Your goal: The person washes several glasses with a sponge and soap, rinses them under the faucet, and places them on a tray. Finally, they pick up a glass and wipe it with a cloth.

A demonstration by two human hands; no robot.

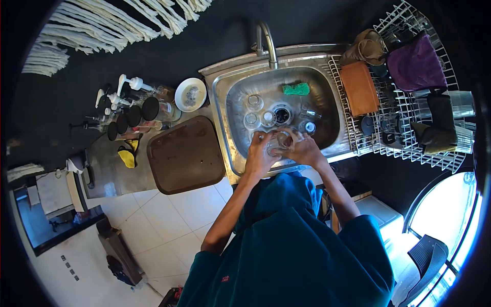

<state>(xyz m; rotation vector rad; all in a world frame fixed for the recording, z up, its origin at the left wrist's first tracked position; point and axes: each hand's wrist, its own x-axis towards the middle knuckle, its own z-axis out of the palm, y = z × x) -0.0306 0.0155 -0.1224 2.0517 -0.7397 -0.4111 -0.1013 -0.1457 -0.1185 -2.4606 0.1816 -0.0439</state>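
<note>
Centrally, we list one clear glass [276,147]: colourless, see-through, its wall catching pale glints and the brownish tone of the fingers about it. Location: between both hands, over the near part of the steel sink [327,94].

Left hand [261,156]: fingers bent round the glass's left side, holding it. Right hand [303,150]: fingers curled onto it from the opposite side, likewise holding.

Further sink contents: other glassware [254,102] left of the dark drain [282,115], whether mouth up or down we cannot tell; one green sponge [296,89], near the back wall.

Obscured: the glass's base and much of its outline, lost behind the fingers; we cannot tell its full shape, nor whether a second piece overlaps it. Several fingertips merge with the transparent wall, their exact contact uncertain. Whatever lies directly beneath the hands is masked. Pieces right of the drain blend into the grey steel and read poorly.

Cut off: white fringe [117,26], by the upper edge; teal clothing [286,250], by the lower.
</note>
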